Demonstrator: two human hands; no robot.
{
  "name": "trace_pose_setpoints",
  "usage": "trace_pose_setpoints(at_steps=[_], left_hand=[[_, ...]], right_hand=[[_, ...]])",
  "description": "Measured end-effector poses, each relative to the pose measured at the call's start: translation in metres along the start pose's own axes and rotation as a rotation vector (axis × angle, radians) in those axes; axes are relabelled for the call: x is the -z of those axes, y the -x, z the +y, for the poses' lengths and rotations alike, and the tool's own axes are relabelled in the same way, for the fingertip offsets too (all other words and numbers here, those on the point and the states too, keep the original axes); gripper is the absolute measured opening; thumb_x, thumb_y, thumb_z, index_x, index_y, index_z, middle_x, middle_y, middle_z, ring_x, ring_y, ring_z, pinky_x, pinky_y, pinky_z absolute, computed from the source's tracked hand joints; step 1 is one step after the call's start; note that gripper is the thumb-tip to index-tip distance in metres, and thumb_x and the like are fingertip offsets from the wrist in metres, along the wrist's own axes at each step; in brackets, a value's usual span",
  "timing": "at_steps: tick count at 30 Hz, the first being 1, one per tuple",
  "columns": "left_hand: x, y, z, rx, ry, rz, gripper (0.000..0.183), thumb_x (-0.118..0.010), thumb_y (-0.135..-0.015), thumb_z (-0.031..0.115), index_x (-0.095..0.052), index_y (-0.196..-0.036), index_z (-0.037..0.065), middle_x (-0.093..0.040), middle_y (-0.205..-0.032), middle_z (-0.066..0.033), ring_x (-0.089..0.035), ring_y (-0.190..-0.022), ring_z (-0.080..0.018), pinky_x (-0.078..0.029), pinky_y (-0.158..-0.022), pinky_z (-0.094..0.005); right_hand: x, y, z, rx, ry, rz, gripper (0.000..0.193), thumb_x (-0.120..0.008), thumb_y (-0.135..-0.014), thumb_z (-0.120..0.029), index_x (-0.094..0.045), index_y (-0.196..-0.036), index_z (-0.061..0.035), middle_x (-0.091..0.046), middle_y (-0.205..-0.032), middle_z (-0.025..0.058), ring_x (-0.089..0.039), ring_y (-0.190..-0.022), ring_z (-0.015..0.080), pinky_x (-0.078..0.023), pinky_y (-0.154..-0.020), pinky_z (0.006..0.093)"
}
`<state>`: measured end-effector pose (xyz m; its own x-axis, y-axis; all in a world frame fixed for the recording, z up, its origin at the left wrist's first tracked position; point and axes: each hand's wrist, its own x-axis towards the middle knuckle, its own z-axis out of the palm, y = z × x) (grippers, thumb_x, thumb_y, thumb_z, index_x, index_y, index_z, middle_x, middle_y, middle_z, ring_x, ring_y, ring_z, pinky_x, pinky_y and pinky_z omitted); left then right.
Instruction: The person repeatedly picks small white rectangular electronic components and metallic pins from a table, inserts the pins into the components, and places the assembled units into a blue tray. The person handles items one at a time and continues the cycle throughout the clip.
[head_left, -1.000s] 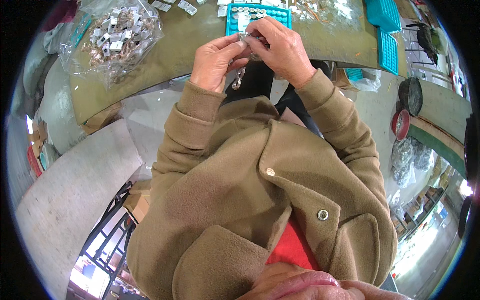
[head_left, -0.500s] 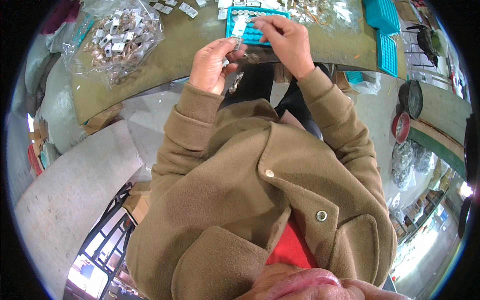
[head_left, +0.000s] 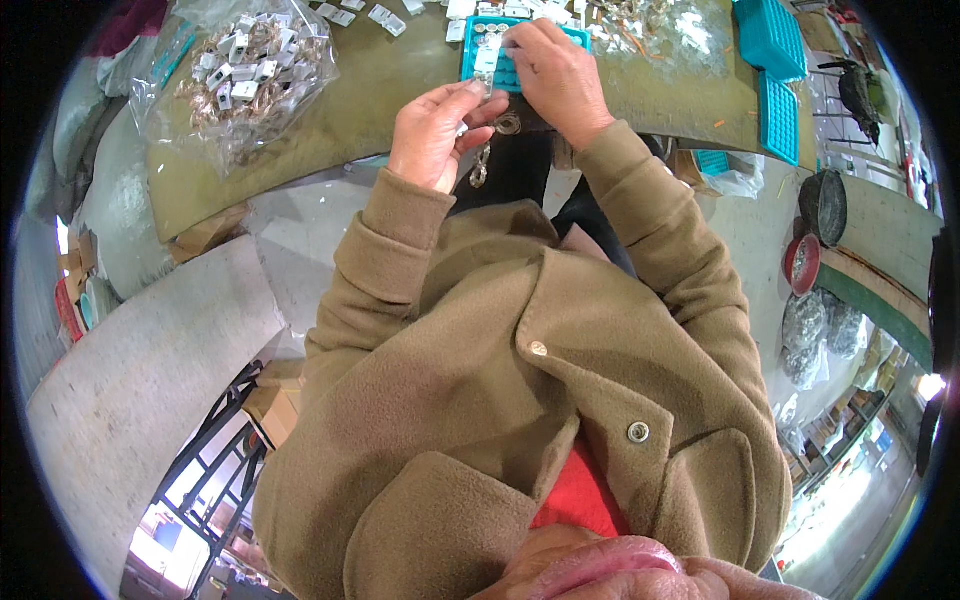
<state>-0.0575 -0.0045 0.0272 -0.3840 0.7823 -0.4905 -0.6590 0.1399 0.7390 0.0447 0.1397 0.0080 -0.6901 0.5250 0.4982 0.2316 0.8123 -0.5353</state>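
My left hand (head_left: 432, 132) is closed, pinching the near end of a small white rectangular case (head_left: 487, 62) between thumb and fingers. Thin coiled wire (head_left: 481, 168) dangles below these fingers. My right hand (head_left: 562, 85) has its fingertips pressed together beside the far end of the case; what they grip, if anything, is hidden. Under both hands lies a shallow teal tray (head_left: 507, 79) with round pockets, some at its far side filled with silvery round discs (head_left: 490, 28). The right hand covers part of the tray.
At the left, a clear plastic bag (head_left: 318, 70) holds many white cases with coppery wire (head_left: 240, 75). Loose white cases (head_left: 387, 20) lie along the table's far side, with scraps (head_left: 690, 35) to the right. Teal trays (head_left: 778, 118) sit at the table's right edge.
My right hand has come nearer the white case, and its fingers have drawn together beside it. The left hand still holds the case, with little movement.
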Motion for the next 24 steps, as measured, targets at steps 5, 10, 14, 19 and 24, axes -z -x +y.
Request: trace_pose_setpoints(at_steps=[5,10,14,19,24], left_hand=[[-0.004,0.005,0.001,0.015,-0.019,-0.041,0.022,-0.063,-0.092,0.016,-0.064,-0.109,0.003,-0.071,-0.099,-0.0067,-0.065,-0.084,-0.0059,-0.052,-0.064,-0.0147],[-0.013,0.010,-0.004,0.024,-0.061,-0.059,0.027,-0.064,-0.091,0.016,-0.063,-0.113,0.001,-0.070,-0.098,-0.0059,-0.066,-0.091,-0.0099,-0.051,-0.066,-0.0178],[-0.021,0.017,-0.008,0.020,-0.083,-0.067,0.025,-0.066,-0.090,0.016,-0.064,-0.112,0.003,-0.069,-0.097,-0.0038,-0.065,-0.089,-0.0085,-0.050,-0.066,-0.0170],[-0.028,0.022,-0.017,0.019,-0.003,-0.041,0.024,-0.067,-0.089,0.013,-0.066,-0.111,0.004,-0.068,-0.096,-0.0008,-0.064,-0.091,-0.0071,-0.051,-0.070,-0.0164],[-0.034,0.027,-0.032,-0.150,-0.071,-0.027,0.031,-0.066,-0.089,0.009,-0.062,-0.119,0.002,-0.068,-0.103,-0.0044,-0.066,-0.093,-0.0119,-0.053,-0.066,-0.0176]], right_hand=[[0.018,0.013,-0.013,-0.294,-0.556,-0.052,0.011,-0.067,-0.088,-0.007,-0.062,-0.096,-0.0013,-0.062,-0.084,-0.0008,-0.055,-0.078,0.0054,-0.048,-0.072,0.0229],[0.029,0.029,-0.023,-0.111,-0.423,0.055,0.014,-0.069,-0.081,-0.006,-0.062,-0.093,-0.0036,-0.064,-0.082,0.0068,-0.063,-0.073,0.0217,-0.051,-0.065,0.0303],[0.031,0.037,-0.022,0.113,-0.170,0.155,0.012,-0.068,-0.079,-0.005,-0.062,-0.089,-0.0060,-0.063,-0.083,0.0067,-0.061,-0.076,0.0262,-0.050,-0.068,0.0341],[0.036,0.044,-0.021,0.230,-0.104,0.170,0.009,-0.065,-0.080,-0.004,-0.061,-0.087,-0.0073,-0.063,-0.083,0.0063,-0.061,-0.078,0.0270,-0.049,-0.072,0.0361],[0.047,0.049,-0.023,0.156,-0.165,0.046,0.012,-0.065,-0.080,-0.003,-0.060,-0.089,-0.0061,-0.062,-0.082,0.0074,-0.061,-0.078,0.0256,-0.049,-0.073,0.0346]])
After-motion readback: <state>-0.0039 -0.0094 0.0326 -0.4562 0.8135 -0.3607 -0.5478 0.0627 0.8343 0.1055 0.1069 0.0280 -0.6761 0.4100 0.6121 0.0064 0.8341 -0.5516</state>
